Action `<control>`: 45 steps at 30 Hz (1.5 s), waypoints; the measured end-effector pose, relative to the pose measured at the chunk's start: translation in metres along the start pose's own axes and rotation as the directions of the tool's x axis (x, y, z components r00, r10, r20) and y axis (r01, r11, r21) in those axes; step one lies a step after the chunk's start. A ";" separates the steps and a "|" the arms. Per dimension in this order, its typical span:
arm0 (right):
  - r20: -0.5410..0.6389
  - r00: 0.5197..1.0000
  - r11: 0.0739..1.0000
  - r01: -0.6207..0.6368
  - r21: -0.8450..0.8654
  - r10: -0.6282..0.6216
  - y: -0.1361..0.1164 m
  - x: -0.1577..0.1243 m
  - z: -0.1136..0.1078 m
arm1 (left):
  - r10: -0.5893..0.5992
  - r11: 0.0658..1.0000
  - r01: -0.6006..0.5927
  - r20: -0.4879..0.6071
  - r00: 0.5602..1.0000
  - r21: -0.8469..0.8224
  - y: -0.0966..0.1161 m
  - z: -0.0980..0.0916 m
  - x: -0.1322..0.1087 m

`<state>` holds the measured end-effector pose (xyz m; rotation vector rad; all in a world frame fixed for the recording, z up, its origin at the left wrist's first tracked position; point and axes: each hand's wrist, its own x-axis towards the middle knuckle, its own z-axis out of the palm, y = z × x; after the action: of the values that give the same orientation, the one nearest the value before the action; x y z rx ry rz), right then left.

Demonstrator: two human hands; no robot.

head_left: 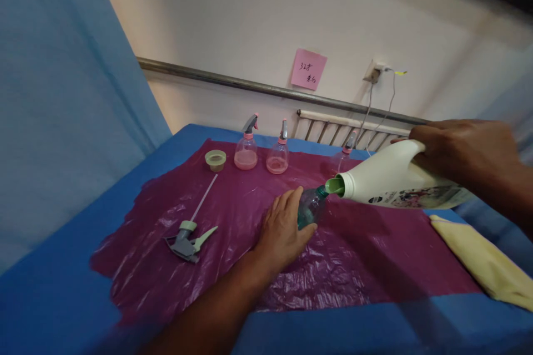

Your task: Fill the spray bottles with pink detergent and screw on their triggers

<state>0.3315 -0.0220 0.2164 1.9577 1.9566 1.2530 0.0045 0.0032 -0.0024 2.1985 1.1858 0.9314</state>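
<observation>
My left hand (283, 224) is wrapped round a clear green spray bottle (310, 208) without its spray head, standing on the purple plastic sheet. Gripped by its handle, a large cream detergent jug (387, 175) lies tilted almost level in my right hand (462, 147). The jug's green spout meets the green bottle's mouth; whether liquid is flowing I cannot make out. To the left, a grey and pale green spray head (187, 241) with a thin tube rests on the sheet. Behind it sits a small pale green cap (215, 160) that looks like a measuring cup.
Two pink-necked spray bottles (245, 155) with pink liquid stand at the back; another spray bottle (343, 161) is partly behind the jug. A folded yellow cloth (483, 258) lies at right. Wall: metal rail (233, 82), pink note (308, 69), plugged-in socket (373, 72). A blue curtain (66, 94) hangs left.
</observation>
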 end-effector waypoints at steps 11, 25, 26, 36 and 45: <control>0.009 1.000 1.000 -0.015 -0.006 0.015 0.001 -0.001 0.002 | 0.001 1.000 -0.001 0.003 1.000 0.006 -0.001 0.001 0.000; -0.001 1.000 1.000 0.004 -0.028 -0.004 0.001 -0.001 0.001 | -0.010 1.000 0.010 0.006 1.000 0.010 -0.001 0.002 0.001; -0.002 1.000 1.000 0.006 -0.028 -0.006 0.001 -0.001 0.001 | -0.011 1.000 0.011 0.008 1.000 0.011 -0.001 0.002 0.001; -0.004 1.000 1.000 -0.009 -0.023 0.009 0.000 -0.003 0.003 | 0.001 1.000 -0.001 0.002 1.000 0.008 -0.001 0.000 0.000; 0.058 0.986 0.986 -0.161 0.047 0.158 -0.008 -0.026 0.042 | -0.023 0.999 0.023 -0.001 1.000 -0.028 -0.002 0.001 0.000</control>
<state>0.3545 -0.0235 0.1724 2.1880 1.8571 1.1810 0.0040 0.0047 -0.0041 2.1584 1.1890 0.9342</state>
